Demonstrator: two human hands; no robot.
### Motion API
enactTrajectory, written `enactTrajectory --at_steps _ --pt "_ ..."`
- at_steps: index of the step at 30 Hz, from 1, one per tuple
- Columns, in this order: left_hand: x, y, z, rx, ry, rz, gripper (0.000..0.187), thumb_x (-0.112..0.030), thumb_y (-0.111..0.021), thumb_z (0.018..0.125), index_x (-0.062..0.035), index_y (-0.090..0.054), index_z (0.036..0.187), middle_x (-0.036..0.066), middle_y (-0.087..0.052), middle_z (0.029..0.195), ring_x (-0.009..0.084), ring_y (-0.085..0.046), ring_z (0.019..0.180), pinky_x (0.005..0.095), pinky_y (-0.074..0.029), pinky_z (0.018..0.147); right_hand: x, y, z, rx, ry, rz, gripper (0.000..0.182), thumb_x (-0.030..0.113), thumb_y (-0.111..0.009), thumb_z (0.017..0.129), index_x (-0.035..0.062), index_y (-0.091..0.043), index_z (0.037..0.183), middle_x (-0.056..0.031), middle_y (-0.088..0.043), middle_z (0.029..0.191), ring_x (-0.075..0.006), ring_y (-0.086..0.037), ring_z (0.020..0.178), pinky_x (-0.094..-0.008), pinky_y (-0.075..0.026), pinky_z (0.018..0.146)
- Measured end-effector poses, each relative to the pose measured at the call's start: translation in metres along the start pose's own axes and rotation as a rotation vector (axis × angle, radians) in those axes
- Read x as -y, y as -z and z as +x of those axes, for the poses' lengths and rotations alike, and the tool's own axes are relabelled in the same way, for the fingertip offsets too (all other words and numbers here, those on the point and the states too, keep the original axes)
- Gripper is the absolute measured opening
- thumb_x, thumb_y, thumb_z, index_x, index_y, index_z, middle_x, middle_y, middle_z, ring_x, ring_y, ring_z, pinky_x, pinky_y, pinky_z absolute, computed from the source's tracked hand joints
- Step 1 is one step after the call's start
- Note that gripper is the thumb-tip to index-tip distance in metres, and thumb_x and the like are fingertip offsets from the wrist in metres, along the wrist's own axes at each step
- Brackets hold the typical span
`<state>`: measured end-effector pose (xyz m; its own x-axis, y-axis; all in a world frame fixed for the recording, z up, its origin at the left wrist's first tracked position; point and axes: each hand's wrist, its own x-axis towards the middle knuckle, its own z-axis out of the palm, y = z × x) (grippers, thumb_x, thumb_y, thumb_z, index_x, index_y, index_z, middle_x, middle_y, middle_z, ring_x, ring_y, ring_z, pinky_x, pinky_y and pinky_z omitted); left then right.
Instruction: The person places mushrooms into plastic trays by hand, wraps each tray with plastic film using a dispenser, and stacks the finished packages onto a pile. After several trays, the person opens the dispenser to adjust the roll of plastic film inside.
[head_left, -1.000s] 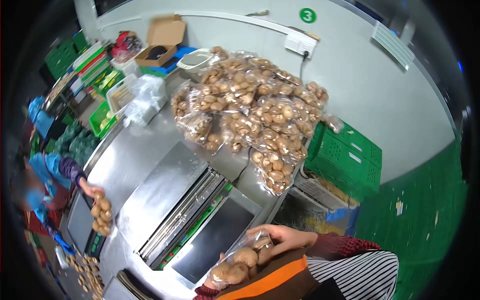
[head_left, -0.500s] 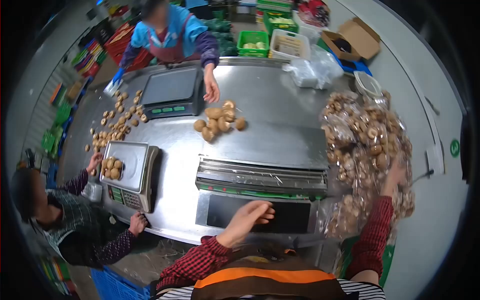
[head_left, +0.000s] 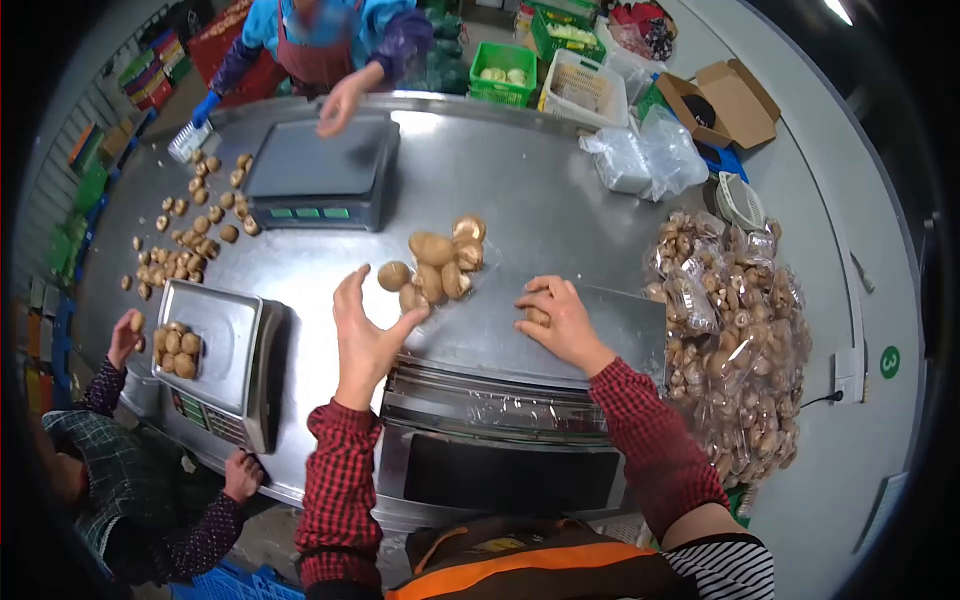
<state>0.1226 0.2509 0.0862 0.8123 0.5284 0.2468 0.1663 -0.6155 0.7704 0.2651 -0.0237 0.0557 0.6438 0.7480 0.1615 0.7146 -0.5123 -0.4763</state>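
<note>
My left hand (head_left: pixel 365 335) is open, thumb and fingers spread wide, at the near left side of a small heap of brown mushrooms (head_left: pixel 432 250). Its thumb tip is right at the nearest mushroom. The heap rests on the steel table (head_left: pixel 540 180), with a clear plastic edge showing at its right. To the right of the heap, my right hand (head_left: pixel 565 328) is closed round a single brown mushroom (head_left: pixel 538 316), partly hidden by the fingers. Below both hands lies the film wrapping machine (head_left: pixel 490 405) with its black plate (head_left: pixel 510 472).
Packs of wrapped mushrooms (head_left: pixel 740 350) are piled at the right. A dark scale (head_left: pixel 320 165) stands behind loose mushrooms (head_left: pixel 185 255); a co-worker's hand (head_left: pixel 343 105) is above it. Another person sits by the silver scale (head_left: pixel 225 345) at left. Plastic bags (head_left: pixel 650 155) lie at the back right.
My right hand has come from the wrapped packs to mid-table and now holds a mushroom. My left hand has reached forward to the heap. The co-worker's bare hand has drawn back from the heap.
</note>
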Motion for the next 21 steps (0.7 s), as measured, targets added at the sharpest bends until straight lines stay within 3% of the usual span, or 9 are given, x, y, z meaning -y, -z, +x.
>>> enactTrajectory --at_steps 5,7,11,13,14,16,18,20,21 --pt "0.01 -0.009 0.012 0.12 -0.026 0.053 0.104 -0.034 -0.089 0.065 0.004 -0.031 0.143 0.026 -0.04 0.137 0.0389 -0.039 0.13 0.0465 -0.035 0.108 0.019 0.005 0.033 -0.261 -0.181 0.399 0.045 0.019 -0.079 0.075 0.0042 -0.063 0.114 -0.01 -0.055 0.119 -0.0282 -0.057 0.112 -0.0406 -0.046 0.098" --pt "0.012 -0.018 0.016 0.112 0.077 -0.032 0.108 -0.034 -0.089 0.064 0.0047 -0.029 0.144 0.027 -0.039 0.138 0.0381 -0.04 0.13 0.0452 -0.036 0.108 0.031 -0.001 0.062 -0.318 -0.081 0.527 0.05 0.017 -0.079 0.075 0.0027 -0.06 0.119 -0.0106 -0.053 0.125 -0.0283 -0.055 0.118 -0.0411 -0.045 0.101" --pt "0.01 -0.027 0.015 0.096 0.147 -0.084 0.107 -0.032 -0.089 0.065 0.0077 -0.028 0.144 0.026 -0.042 0.136 0.0362 -0.045 0.126 0.043 -0.038 0.106 0.05 -0.01 0.096 -0.287 0.121 0.415 0.051 0.024 -0.072 0.082 0.0045 -0.056 0.127 -0.0149 -0.049 0.136 -0.0321 -0.048 0.127 -0.0413 -0.039 0.105" --pt "0.008 -0.029 0.014 0.114 0.165 -0.155 0.105 -0.031 -0.089 0.066 0.0085 -0.029 0.143 0.026 -0.044 0.135 0.0359 -0.046 0.125 0.0427 -0.039 0.106 0.04 -0.026 0.097 -0.18 0.209 0.046 0.052 0.029 -0.061 0.091 0.0082 -0.049 0.137 -0.0156 -0.036 0.15 -0.0334 -0.035 0.139 -0.0464 -0.028 0.113" --pt "0.007 -0.031 0.014 0.124 0.186 -0.226 0.103 -0.03 -0.088 0.067 0.0093 -0.03 0.143 0.026 -0.045 0.133 0.0357 -0.048 0.124 0.0424 -0.04 0.105 0.033 -0.024 0.099 -0.184 0.2 0.043 0.052 0.029 -0.061 0.091 0.0082 -0.049 0.137 -0.0156 -0.036 0.15 -0.0334 -0.035 0.139 -0.0464 -0.028 0.113" --pt "0.004 -0.031 0.015 0.135 0.176 -0.179 0.102 -0.028 -0.087 0.068 0.0099 -0.03 0.143 0.027 -0.046 0.135 0.0342 -0.048 0.125 0.0423 -0.042 0.105 0.01 -0.01 0.109 -0.015 0.184 0.013 0.051 0.029 -0.047 0.098 0.0119 -0.041 0.146 -0.0143 -0.023 0.158 -0.0321 -0.021 0.146 -0.0487 -0.015 0.118" --pt "0.002 -0.033 0.017 0.141 0.157 -0.127 0.1 -0.027 -0.087 0.07 0.0105 -0.029 0.143 0.028 -0.046 0.136 0.0327 -0.049 0.127 0.0422 -0.043 0.105 -0.001 0.002 0.124 0.018 0.1 0.125 0.053 0.033 -0.049 0.098 0.011 -0.041 0.146 -0.0157 -0.031 0.155 -0.0311 -0.027 0.144 -0.045 -0.02 0.117" --pt "0.002 -0.035 0.022 0.14 0.148 -0.15 0.098 -0.026 -0.087 0.07 0.0115 -0.032 0.141 0.027 -0.047 0.136 0.032 -0.051 0.125 0.0418 -0.044 0.105 -0.008 0.009 0.133 0.294 -0.069 0.56 0.055 0.034 -0.051 0.098 0.0103 -0.04 0.146 -0.0166 -0.038 0.151 -0.0311 -0.034 0.141 -0.0393 -0.026 0.115" --pt "-0.001 -0.037 0.022 0.106 0.089 -0.086 0.093 -0.026 -0.087 0.069 0.0109 -0.037 0.139 0.025 -0.051 0.133 0.0304 -0.055 0.12 0.0393 -0.045 0.103 -0.007 0.005 0.135 0.267 -0.045 0.57 0.058 0.036 -0.054 0.097 0.008 -0.04 0.145 -0.0168 -0.046 0.145 -0.03 -0.043 0.134 -0.035 -0.032 0.112"
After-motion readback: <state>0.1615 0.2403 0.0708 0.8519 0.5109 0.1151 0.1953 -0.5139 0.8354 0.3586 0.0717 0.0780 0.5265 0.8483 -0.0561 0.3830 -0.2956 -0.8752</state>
